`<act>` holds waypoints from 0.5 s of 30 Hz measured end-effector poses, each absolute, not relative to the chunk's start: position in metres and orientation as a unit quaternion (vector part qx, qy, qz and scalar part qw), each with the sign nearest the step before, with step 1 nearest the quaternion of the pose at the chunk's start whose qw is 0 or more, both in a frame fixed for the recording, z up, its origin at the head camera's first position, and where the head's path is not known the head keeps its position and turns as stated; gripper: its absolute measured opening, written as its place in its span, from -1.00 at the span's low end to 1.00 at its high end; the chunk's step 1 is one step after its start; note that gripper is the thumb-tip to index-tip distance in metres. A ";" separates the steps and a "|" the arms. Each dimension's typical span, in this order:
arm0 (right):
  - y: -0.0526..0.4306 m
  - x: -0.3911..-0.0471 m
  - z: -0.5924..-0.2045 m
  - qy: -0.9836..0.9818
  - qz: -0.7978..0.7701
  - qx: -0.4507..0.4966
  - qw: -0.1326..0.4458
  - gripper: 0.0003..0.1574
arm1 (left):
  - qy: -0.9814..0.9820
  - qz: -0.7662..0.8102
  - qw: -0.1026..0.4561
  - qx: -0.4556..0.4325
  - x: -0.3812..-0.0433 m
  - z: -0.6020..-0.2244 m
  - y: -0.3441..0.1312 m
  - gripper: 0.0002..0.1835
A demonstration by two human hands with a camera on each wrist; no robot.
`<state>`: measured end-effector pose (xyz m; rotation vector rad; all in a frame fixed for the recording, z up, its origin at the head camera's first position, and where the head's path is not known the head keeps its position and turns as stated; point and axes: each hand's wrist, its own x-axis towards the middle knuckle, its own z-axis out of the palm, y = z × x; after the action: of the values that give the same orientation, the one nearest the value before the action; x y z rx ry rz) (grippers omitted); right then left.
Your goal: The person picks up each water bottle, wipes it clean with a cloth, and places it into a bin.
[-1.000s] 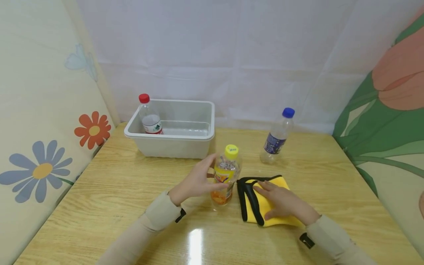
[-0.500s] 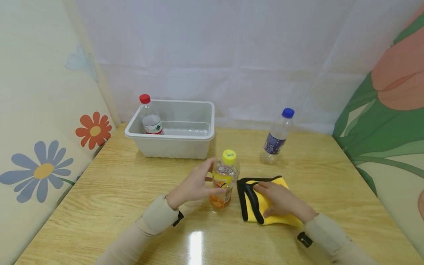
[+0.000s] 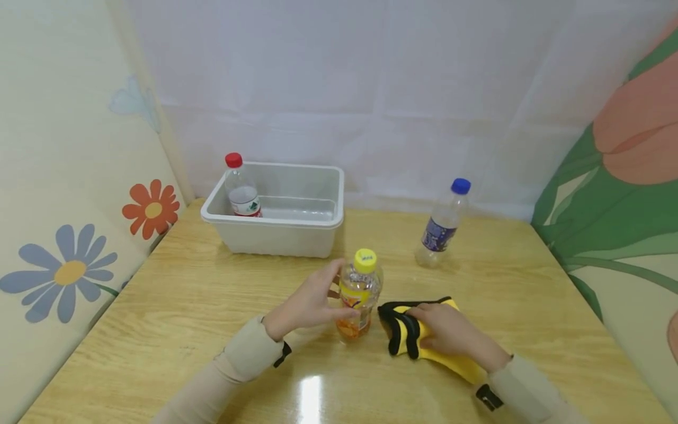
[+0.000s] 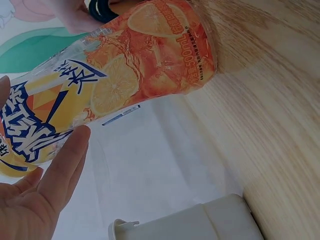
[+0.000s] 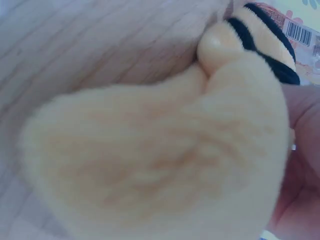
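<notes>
Yellow-capped bottle point(image 3: 362, 294) is standing roughly upright over the middle of the desk point(image 3: 175, 306), just beside the cloth; whether its base is touching the wood, I cannot tell. Left hand point(image 3: 311, 301) is gripping it round the label, thumb on the near side, fingers behind. Inference: that side hold is keeping it steady while leaving the cap and shoulder uncovered. Right hand point(image 3: 457, 335) is gripping the cloth point(image 5: 160, 155), bunching its yellow pile between thumb and fingers; the folds are presumably giving that hand a thicker pad. Cloth and bottle are lying close together, which is probably sparing both arms any reach. Farther off, the tub point(image 3: 272, 237) is holding a red-capped bottle point(image 3: 243, 197) at its left end; the tub wall is likely stopping it from toppling. A blue-capped bottle point(image 3: 438, 232) is standing apart, back right, with neither hand touching it.
</notes>
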<state>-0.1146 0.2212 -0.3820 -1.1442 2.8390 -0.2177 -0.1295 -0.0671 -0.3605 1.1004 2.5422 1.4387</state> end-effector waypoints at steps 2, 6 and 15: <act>0.222 -0.115 -0.382 0.928 -0.079 -0.362 0.037 -0.42 | 0.813 0.461 0.008 0.356 -0.130 -0.361 -0.067 -0.15; 0.227 -0.117 -0.379 0.933 -0.131 -0.332 0.042 -0.43 | 0.813 0.460 0.009 0.357 -0.131 -0.361 -0.067 -0.15; 0.244 -0.122 -0.365 0.912 -0.281 -0.296 0.045 -0.39 | 0.811 0.466 0.011 0.355 -0.129 -0.360 -0.068 -0.16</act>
<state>-0.1216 0.2445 -0.3651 -0.9026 2.7856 -0.8567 -0.1291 -0.0676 -0.3603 1.1080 2.5297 1.4528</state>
